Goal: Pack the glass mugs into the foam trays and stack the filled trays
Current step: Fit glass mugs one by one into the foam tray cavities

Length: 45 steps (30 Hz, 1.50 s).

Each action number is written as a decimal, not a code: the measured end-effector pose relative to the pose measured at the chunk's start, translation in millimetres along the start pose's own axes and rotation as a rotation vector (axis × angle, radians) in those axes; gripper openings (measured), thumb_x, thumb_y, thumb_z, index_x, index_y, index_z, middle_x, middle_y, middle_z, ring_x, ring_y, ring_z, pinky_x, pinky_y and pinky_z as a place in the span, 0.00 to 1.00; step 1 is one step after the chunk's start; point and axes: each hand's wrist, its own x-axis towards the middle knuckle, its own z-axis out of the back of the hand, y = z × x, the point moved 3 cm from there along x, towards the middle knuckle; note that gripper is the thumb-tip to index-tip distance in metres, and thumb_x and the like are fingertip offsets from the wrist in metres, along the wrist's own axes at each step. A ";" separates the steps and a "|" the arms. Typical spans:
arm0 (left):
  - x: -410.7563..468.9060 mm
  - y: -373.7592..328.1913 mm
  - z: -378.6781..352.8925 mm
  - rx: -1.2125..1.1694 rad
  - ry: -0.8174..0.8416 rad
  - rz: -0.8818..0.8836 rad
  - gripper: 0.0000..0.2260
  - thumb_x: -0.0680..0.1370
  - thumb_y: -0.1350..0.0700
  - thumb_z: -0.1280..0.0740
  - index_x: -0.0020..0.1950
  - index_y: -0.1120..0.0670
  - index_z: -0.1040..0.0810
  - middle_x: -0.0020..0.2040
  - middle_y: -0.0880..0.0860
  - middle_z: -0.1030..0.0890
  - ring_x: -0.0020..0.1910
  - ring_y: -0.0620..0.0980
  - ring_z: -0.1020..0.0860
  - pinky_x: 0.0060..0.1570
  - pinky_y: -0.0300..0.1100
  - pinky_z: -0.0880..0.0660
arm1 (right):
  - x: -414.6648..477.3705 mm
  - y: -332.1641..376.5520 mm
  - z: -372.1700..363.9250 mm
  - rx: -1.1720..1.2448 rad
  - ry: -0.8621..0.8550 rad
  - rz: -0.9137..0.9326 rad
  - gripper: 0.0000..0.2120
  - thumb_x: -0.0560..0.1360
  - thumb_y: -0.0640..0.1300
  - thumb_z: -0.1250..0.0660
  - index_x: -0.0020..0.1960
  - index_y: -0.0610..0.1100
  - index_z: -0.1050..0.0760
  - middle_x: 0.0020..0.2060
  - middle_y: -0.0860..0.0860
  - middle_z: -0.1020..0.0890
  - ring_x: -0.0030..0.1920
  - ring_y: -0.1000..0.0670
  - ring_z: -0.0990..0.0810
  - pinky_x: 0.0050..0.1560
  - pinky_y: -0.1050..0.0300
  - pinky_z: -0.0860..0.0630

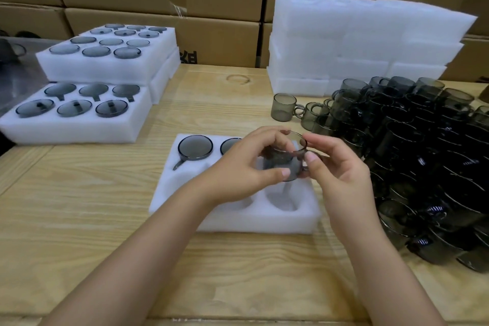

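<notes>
Head view, smoky glass mug (287, 157) pinched between left grip (246, 166) and right grip (341, 166), above foam tray (232, 219).

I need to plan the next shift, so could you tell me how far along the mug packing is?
Done: filled trays sit at the far left, some stacked. In hand: both hands, left hand and right hand, hold a mug over the front tray, which has two mugs seated and empty pockets. Left: a large mug pile and unused foam.
</notes>
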 end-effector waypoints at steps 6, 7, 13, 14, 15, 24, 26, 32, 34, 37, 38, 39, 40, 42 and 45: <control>-9.1 -5.1 2.3 0.082 -0.131 -0.054 0.15 0.64 0.57 0.20 0.42 0.47 0.23 0.53 0.46 0.23 0.50 0.41 0.23 0.50 0.33 0.27 | 1.0 0.2 -0.2 0.007 0.053 -0.037 0.13 0.78 0.34 0.39 0.52 0.48 0.21 0.46 0.48 0.16 0.43 0.53 0.19 0.44 0.62 0.22; -9.3 -5.2 1.0 0.118 -0.143 -0.058 0.16 0.62 0.55 0.19 0.41 0.46 0.24 0.52 0.45 0.24 0.48 0.42 0.24 0.47 0.31 0.28 | 1.5 -0.9 0.6 0.003 0.054 -0.066 0.12 0.78 0.35 0.40 0.52 0.47 0.20 0.46 0.48 0.16 0.44 0.52 0.19 0.46 0.60 0.21; -10.7 -3.0 -5.6 0.288 -0.104 -0.057 0.22 0.57 0.49 0.17 0.38 0.51 0.28 0.49 0.47 0.29 0.46 0.47 0.27 0.46 0.39 0.27 | 1.2 -0.7 0.1 -0.018 0.144 -0.115 0.14 0.72 0.53 0.39 0.48 0.47 0.19 0.41 0.55 0.16 0.45 0.59 0.20 0.48 0.67 0.24; -11.1 -3.8 -4.8 0.276 -0.091 -0.062 0.21 0.57 0.50 0.17 0.38 0.51 0.27 0.49 0.47 0.28 0.46 0.46 0.27 0.47 0.39 0.28 | 1.4 -1.0 0.5 -0.040 0.148 -0.103 0.14 0.71 0.53 0.38 0.49 0.47 0.19 0.40 0.55 0.17 0.43 0.60 0.21 0.47 0.68 0.25; -11.4 -4.3 -3.9 0.253 -0.073 -0.069 0.19 0.58 0.52 0.17 0.38 0.51 0.26 0.50 0.48 0.28 0.47 0.46 0.26 0.48 0.38 0.28 | 1.7 -2.0 1.6 -0.060 0.151 -0.096 0.12 0.72 0.51 0.37 0.49 0.46 0.19 0.41 0.55 0.17 0.42 0.61 0.21 0.46 0.68 0.25; -16.8 -6.5 -3.5 0.289 -0.090 -0.087 0.16 0.61 0.50 0.18 0.35 0.52 0.24 0.43 0.48 0.28 0.38 0.43 0.26 0.42 0.39 0.26 | 7.1 -9.3 0.7 -0.119 0.153 -0.065 0.11 0.79 0.40 0.39 0.46 0.45 0.18 0.39 0.60 0.16 0.43 0.64 0.21 0.45 0.72 0.28; -17.1 -4.9 -3.6 0.348 -0.111 -0.059 0.17 0.61 0.46 0.19 0.34 0.52 0.25 0.41 0.47 0.30 0.38 0.45 0.26 0.42 0.47 0.26 | 8.6 -12.1 -2.2 -0.109 0.126 -0.069 0.12 0.79 0.39 0.40 0.44 0.45 0.18 0.39 0.58 0.16 0.43 0.63 0.20 0.45 0.72 0.28; -14.8 -4.1 -5.1 0.454 -0.114 -0.060 0.19 0.58 0.43 0.20 0.32 0.49 0.26 0.39 0.45 0.32 0.40 0.42 0.31 0.42 0.44 0.29 | 8.9 -17.5 -10.7 -0.131 0.229 -0.068 0.14 0.80 0.38 0.42 0.47 0.46 0.18 0.49 0.55 0.16 0.57 0.60 0.23 0.60 0.62 0.31; -15.4 -2.7 -5.2 0.431 -0.092 -0.084 0.17 0.62 0.43 0.20 0.34 0.50 0.24 0.41 0.46 0.30 0.43 0.40 0.30 0.44 0.38 0.31 | 9.6 -20.7 -8.3 -0.148 0.257 -0.092 0.16 0.80 0.37 0.43 0.46 0.48 0.18 0.53 0.56 0.18 0.64 0.60 0.27 0.70 0.51 0.39; -16.6 -5.3 -7.5 0.414 -0.045 -0.136 0.11 0.74 0.46 0.32 0.40 0.53 0.18 0.54 0.45 0.22 0.54 0.39 0.26 0.55 0.39 0.30 | 8.8 -22.9 -5.4 -0.186 0.305 -0.113 0.17 0.81 0.38 0.44 0.47 0.54 0.20 0.57 0.59 0.20 0.69 0.63 0.37 0.74 0.45 0.49; -16.5 -5.3 -8.0 0.417 -0.029 -0.153 0.12 0.76 0.49 0.35 0.43 0.55 0.16 0.60 0.46 0.21 0.58 0.42 0.25 0.57 0.42 0.29 | 8.0 -23.2 -5.3 -0.195 0.314 -0.111 0.17 0.81 0.38 0.44 0.48 0.55 0.20 0.57 0.60 0.21 0.70 0.63 0.39 0.74 0.47 0.48; -16.6 -5.7 -8.6 0.427 -0.013 -0.156 0.14 0.76 0.50 0.37 0.45 0.57 0.15 0.64 0.47 0.22 0.60 0.44 0.25 0.58 0.44 0.29 | 7.2 -23.5 -5.5 -0.204 0.315 -0.107 0.16 0.81 0.38 0.44 0.50 0.55 0.21 0.59 0.59 0.22 0.70 0.63 0.39 0.74 0.50 0.46; -17.1 -6.1 -8.6 0.450 0.001 -0.154 0.14 0.76 0.50 0.37 0.46 0.57 0.15 0.65 0.46 0.23 0.60 0.45 0.24 0.56 0.46 0.28 | 6.5 -23.9 -5.8 -0.221 0.306 -0.099 0.16 0.81 0.37 0.44 0.52 0.54 0.22 0.60 0.57 0.23 0.71 0.61 0.39 0.73 0.54 0.44; -18.7 -5.3 -7.6 0.535 0.036 -0.127 0.15 0.76 0.48 0.38 0.48 0.54 0.14 0.67 0.45 0.25 0.61 0.47 0.23 0.54 0.48 0.26 | 5.3 -25.3 -7.2 -0.294 0.277 -0.061 0.15 0.80 0.36 0.43 0.57 0.52 0.23 0.62 0.56 0.25 0.71 0.59 0.38 0.71 0.61 0.42; -22.6 -0.5 -9.2 0.682 0.102 -0.101 0.14 0.78 0.46 0.38 0.54 0.49 0.16 0.71 0.44 0.30 0.68 0.47 0.29 0.67 0.44 0.33 | 3.2 -26.0 -11.7 -0.381 0.276 -0.040 0.14 0.79 0.35 0.42 0.52 0.51 0.23 0.64 0.57 0.27 0.71 0.59 0.39 0.68 0.66 0.43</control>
